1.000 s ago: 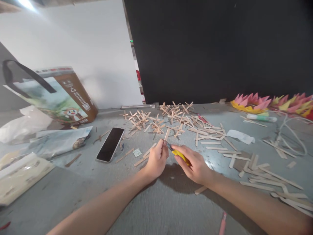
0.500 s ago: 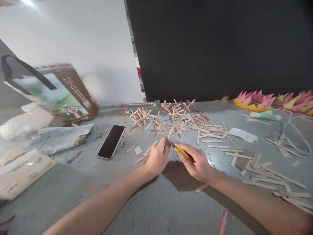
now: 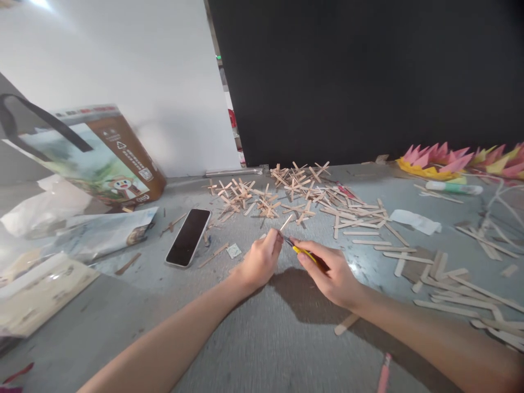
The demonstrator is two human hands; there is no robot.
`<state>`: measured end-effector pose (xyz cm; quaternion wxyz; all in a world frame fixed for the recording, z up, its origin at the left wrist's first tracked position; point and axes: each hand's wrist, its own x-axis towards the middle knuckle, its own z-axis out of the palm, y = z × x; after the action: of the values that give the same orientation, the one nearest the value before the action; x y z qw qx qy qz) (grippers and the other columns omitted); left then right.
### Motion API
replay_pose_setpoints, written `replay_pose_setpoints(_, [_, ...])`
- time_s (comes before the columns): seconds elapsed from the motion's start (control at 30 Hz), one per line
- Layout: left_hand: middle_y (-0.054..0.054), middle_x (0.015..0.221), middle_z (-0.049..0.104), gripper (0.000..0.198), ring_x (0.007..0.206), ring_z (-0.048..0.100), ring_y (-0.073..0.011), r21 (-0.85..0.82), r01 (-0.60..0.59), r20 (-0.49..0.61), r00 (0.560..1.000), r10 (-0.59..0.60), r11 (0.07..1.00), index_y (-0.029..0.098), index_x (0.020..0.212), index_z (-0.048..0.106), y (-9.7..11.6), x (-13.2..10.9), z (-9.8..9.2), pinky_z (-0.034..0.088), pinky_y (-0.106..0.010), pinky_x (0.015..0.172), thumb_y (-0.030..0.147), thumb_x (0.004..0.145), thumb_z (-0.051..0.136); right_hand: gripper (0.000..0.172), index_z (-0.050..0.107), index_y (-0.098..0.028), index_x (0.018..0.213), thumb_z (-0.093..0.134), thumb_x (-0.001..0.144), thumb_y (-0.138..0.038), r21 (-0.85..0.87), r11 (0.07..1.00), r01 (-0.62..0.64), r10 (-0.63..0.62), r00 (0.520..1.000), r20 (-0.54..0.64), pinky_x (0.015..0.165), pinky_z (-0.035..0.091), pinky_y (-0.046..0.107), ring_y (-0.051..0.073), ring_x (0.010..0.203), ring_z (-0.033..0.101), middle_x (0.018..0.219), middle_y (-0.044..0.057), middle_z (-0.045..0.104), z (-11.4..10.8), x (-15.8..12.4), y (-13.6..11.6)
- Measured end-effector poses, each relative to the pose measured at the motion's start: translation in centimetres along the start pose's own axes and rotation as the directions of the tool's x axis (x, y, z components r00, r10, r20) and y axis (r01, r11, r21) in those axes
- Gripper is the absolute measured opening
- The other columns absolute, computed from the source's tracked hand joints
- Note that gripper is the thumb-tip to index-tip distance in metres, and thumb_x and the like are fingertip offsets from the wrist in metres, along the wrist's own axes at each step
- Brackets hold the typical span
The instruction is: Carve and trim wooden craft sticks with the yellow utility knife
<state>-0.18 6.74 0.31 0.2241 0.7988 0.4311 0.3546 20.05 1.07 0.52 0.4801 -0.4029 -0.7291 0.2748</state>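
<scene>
In the middle of the head view, my left hand [image 3: 264,256] is closed around a wooden craft stick [image 3: 287,221], whose pale end sticks out above the fingers. My right hand [image 3: 331,273] grips a yellow and black utility knife [image 3: 302,252]. The knife's dark front end points left and meets the stick close to my left fingertips; the exact contact is too small to make out. Just beyond both hands lies a pile of craft sticks joined into crosses and stars [image 3: 266,204].
A phone [image 3: 188,237], a printed bag [image 3: 118,158] and plastic packets [image 3: 102,232] lie left. Loose craft sticks [image 3: 454,295], a glue stick [image 3: 454,188] and pink-yellow paper crowns [image 3: 436,161] are right. A pink pencil [image 3: 383,374] lies near. A black panel [image 3: 368,82] stands behind.
The view has shifted slightly, so things on the right sit further right. Both hands keep their hold, and the craft stick in my left hand now tilts a little more to the right.
</scene>
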Motion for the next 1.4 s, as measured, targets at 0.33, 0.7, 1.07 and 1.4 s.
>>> replay_pose_setpoints(0.33, [0.006, 0.065, 0.050, 0.027, 0.054, 0.040, -0.0106, -0.014, 0.011, 0.004, 1.000, -0.011, 1.000, 0.023, 0.084, 0.046, -0.29, 0.05, 0.14, 0.034, -0.021, 0.057, 0.034, 0.107, 0.038, 0.037, 0.069, -0.019, 0.131, 0.055, 0.105, -0.041, 0.119, 0.981, -0.155, 0.155, 0.988, 0.016, 0.049, 0.036, 0.025, 0.011, 0.054, 0.043, 0.074, 0.001, 0.061, 0.17, 0.16, -0.39])
replay_pose_setpoints(0.7, [0.006, 0.065, 0.050, 0.026, 0.055, 0.045, -0.0100, -0.029, 0.052, -0.011, 0.999, -0.052, 0.998, 0.023, 0.089, 0.049, -0.05, 0.25, 0.34, 0.036, -0.020, 0.059, 0.035, 0.108, 0.037, 0.036, 0.070, -0.019, 0.128, 0.054, 0.105, -0.043, 0.093, 0.982, -0.163, 0.165, 0.986, -0.015, 0.048, 0.037, 0.023, 0.011, 0.054, 0.046, 0.073, 0.001, 0.060, 0.34, 0.07, -0.29])
replay_pose_setpoints(1.07, [0.007, 0.064, 0.044, 0.028, 0.055, 0.038, -0.0088, -0.062, 0.021, -0.048, 0.999, -0.024, 0.998, 0.021, 0.085, 0.050, -0.12, 0.46, 0.04, 0.036, -0.017, 0.058, 0.035, 0.107, 0.039, 0.038, 0.069, -0.019, 0.128, 0.054, 0.105, -0.045, 0.105, 0.973, -0.205, 0.205, 0.979, 0.012, 0.045, 0.034, 0.023, 0.010, 0.051, 0.042, 0.069, -0.002, 0.054, 0.28, 0.33, -0.49])
replay_pose_setpoints(1.4, [0.006, 0.069, 0.051, 0.025, 0.059, 0.043, -0.0100, -0.059, 0.037, 0.033, 0.999, -0.035, 0.998, 0.022, 0.088, 0.052, -0.01, 0.29, -0.04, 0.037, -0.020, 0.061, 0.034, 0.105, 0.039, 0.041, 0.066, -0.021, 0.131, 0.055, 0.104, -0.049, 0.232, 0.933, -0.274, 0.277, 0.961, 0.018, 0.043, 0.032, 0.023, 0.011, 0.050, 0.036, 0.068, -0.003, 0.046, 0.84, 0.33, 0.22])
